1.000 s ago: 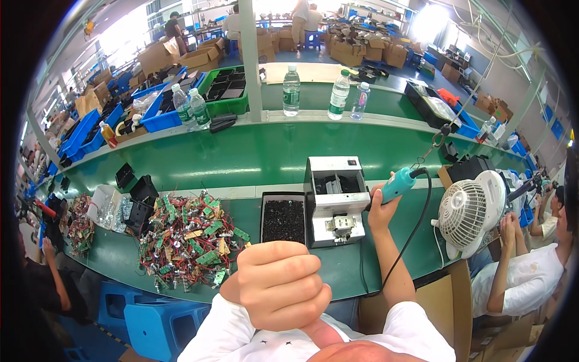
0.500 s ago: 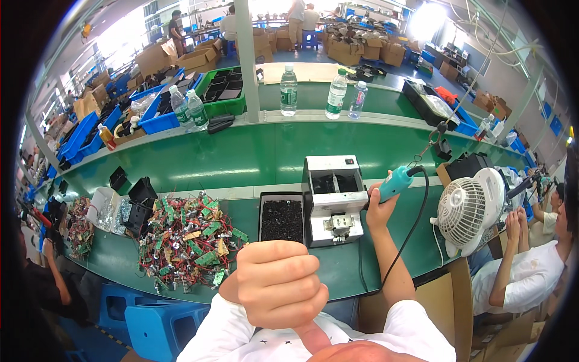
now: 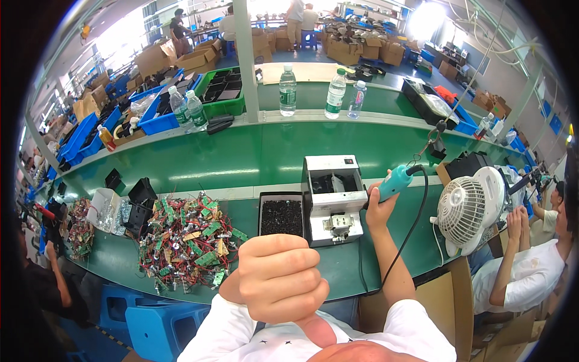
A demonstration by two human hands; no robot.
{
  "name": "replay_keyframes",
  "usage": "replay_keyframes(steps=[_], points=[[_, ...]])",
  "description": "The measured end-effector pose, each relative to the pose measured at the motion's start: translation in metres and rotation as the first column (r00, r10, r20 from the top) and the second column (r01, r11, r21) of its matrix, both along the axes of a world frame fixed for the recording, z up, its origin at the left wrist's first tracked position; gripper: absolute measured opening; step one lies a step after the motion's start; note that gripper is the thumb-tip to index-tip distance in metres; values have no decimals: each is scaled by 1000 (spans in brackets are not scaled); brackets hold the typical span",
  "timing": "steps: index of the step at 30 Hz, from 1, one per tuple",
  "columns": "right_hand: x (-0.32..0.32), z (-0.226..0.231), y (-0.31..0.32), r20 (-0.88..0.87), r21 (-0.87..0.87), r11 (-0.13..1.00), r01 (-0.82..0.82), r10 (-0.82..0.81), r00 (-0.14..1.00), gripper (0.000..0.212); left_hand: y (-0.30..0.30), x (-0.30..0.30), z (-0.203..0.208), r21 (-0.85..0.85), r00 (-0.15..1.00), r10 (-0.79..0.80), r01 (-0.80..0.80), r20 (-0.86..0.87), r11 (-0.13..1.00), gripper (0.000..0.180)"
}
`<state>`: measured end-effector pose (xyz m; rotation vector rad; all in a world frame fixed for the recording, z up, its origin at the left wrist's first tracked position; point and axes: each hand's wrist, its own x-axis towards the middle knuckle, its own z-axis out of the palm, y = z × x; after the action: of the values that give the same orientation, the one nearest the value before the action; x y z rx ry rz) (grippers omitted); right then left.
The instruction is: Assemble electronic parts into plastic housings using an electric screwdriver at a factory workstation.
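At the far left of the green bench (image 3: 422, 235), small metal parts are held in a pale tray (image 3: 94, 211), and beside it circuit boards with red wires are heaped in a pile (image 3: 188, 244). Before the pile and a box of small dark pieces (image 3: 281, 196), the left hand (image 3: 280, 279) is raised near the camera, its fingers curled together into a fist; whether anything is enclosed cannot be told. A white-and-black machine (image 3: 335, 205) is placed next. Just right of it, a teal corded tool (image 3: 395, 183) is gripped upright but tilted by the right hand (image 3: 379, 208), its fingers wrapped around the body. Farther right, a white fan (image 3: 464, 208) is seen.
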<state>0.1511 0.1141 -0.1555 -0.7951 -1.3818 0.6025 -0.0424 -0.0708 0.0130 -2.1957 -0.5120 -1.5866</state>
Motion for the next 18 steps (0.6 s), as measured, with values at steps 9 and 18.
replay_keyframes(steps=[9, 18], points=[[-1, 1, 2, 14, 81, 997, 6, -7, 1000, 54, -4, 0, 2, 50, 1000, -10, 9, 13, 999, 42], [49, -7, 47, -577, 92, 981, -169, 191, 794, 45, 4, 14, 3, -6, 998, -60, 60, 26, 998, 47]])
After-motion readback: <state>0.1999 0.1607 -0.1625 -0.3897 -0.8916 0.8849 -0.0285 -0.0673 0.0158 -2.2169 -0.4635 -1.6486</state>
